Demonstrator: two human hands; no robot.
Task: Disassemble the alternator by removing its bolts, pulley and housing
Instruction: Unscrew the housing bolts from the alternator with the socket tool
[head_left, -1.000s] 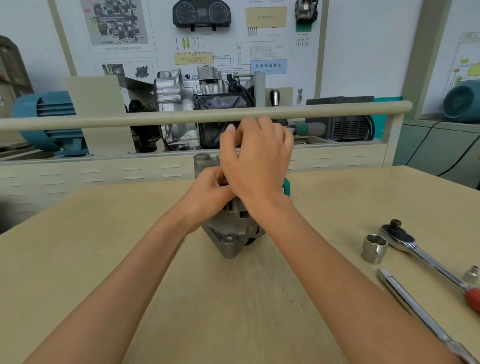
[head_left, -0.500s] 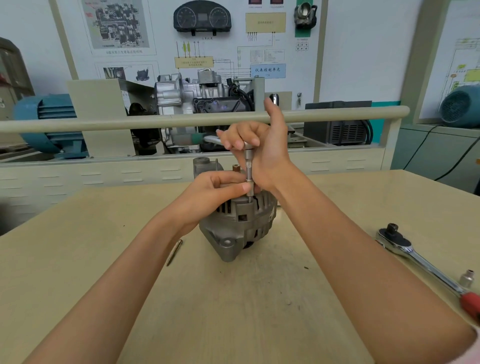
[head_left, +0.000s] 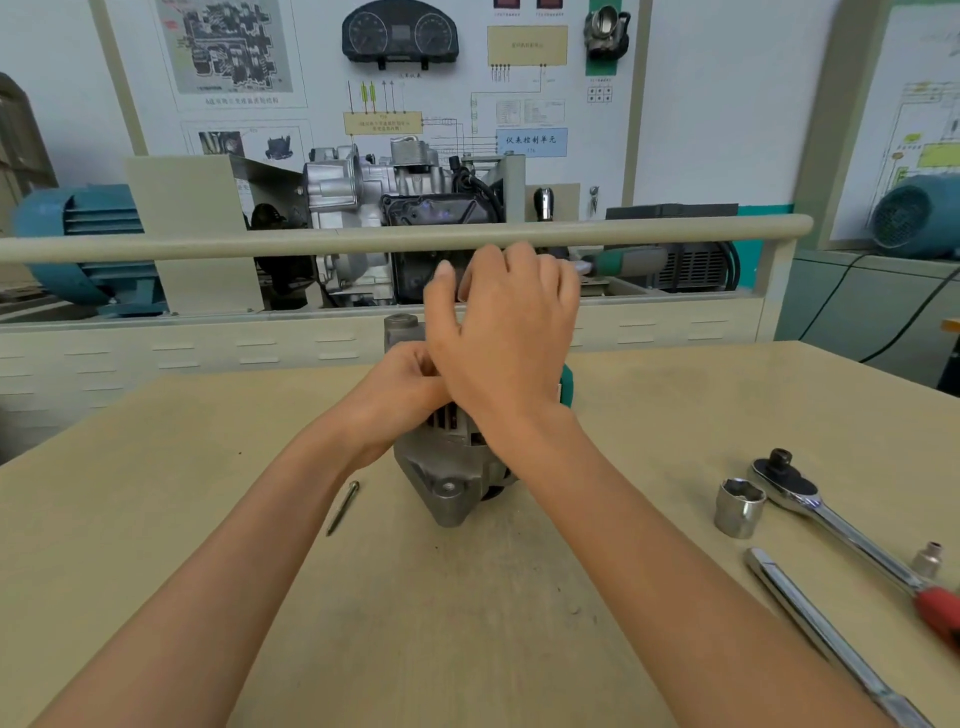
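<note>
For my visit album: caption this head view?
Two hands, left hand and right hand, working atop a grey metal alternator on a beige workbench.

Both forearms are bare to the frame's edge (no sleeves, gloves or jewellery), left hand (head_left: 400, 389) and right hand (head_left: 511, 332) alike.

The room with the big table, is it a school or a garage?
Probably a car-repair training classroom: a wall teaching board with a mounted instrument cluster, a display engine behind the workbench, and an alternator.

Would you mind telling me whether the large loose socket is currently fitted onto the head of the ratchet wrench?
No, the socket stands by itself on the table, just left of the ratchet wrench head, whose drive is bare.
</note>
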